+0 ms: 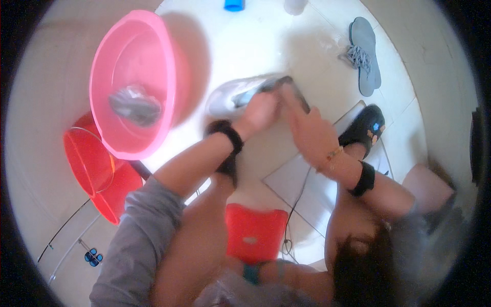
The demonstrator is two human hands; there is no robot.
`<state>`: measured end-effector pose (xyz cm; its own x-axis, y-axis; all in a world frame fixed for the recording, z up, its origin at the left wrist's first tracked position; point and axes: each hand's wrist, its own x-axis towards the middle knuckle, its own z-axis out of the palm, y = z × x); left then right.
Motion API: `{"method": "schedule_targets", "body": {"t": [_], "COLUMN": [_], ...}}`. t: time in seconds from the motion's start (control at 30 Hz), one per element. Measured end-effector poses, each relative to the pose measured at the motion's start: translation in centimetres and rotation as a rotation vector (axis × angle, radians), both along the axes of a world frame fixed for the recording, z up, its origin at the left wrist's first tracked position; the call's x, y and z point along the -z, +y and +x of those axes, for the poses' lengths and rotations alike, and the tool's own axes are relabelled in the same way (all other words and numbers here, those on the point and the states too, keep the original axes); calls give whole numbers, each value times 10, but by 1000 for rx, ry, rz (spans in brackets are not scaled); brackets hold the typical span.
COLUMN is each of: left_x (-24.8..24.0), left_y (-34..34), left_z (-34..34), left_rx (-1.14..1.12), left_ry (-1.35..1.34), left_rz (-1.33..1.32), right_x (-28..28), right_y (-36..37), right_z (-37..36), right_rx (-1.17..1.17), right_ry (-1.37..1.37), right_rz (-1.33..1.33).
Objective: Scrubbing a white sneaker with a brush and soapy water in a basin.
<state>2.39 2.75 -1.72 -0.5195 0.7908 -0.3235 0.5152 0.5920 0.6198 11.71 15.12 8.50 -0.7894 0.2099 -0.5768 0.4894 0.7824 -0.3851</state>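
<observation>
A pale grey, glossy shoe (220, 100) with a dark opening is in front of me, just above the light floor, blurred by motion. My left hand (260, 111) is closed on its near side. Close beside it, my right hand (311, 132) is closed, fingers pointing toward the shoe. A narrow dark-edged thing (303, 98) shows by the right fingers; its kind is too smeared to tell. To the left stands a pink basin (97, 82), where a dark grey shoe-like thing (135, 107) with a shiny clear patch lies.
A red bucket (76, 158) stands beside the basin. Grey slippers (364, 61) lie at the far right, a blue cup-like thing (234, 5) at the far edge. Black clogs (365, 125) are on my feet. A red plastic seat (255, 230) and a thin cord (302, 192) show between my legs.
</observation>
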Motion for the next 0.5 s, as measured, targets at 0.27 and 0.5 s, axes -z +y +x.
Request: {"method": "schedule_targets", "body": {"t": [0.27, 0.5], "left_x": [6, -12], "left_y": [-4, 7], "left_z": [-4, 2], "left_rx": [102, 135], "left_ry": [-2, 52], "left_rz": [-111, -126], "right_x": [29, 41], "right_y": [8, 24], "right_z": [-16, -32], "right_rx": [-35, 75], "right_ry": [130, 92], "right_rz": [71, -32]}}
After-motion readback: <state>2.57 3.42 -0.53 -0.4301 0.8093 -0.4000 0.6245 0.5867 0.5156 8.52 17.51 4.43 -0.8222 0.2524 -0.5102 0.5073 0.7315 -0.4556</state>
